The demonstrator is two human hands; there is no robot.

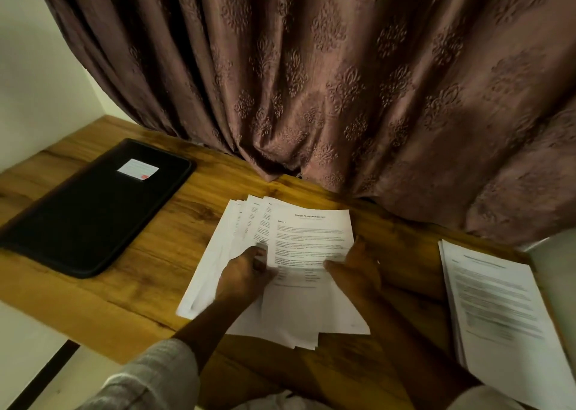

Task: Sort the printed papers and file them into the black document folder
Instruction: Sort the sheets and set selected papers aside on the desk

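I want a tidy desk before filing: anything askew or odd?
The middle papers are fanned unevenly, edges misaligned, held by the left hand and right hand. The right stack and black folder lie flat.

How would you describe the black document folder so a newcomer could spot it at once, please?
Start at the wooden desk below the brown curtain. On its left lies the black document folder. Unlike the white papers, it is dark with a small white label.

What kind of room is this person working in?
Probably a room at home or a small home office. A wooden desk sits against a plain wall, a heavy patterned curtain hangs right behind it, and printed papers lie beside a black document folder.
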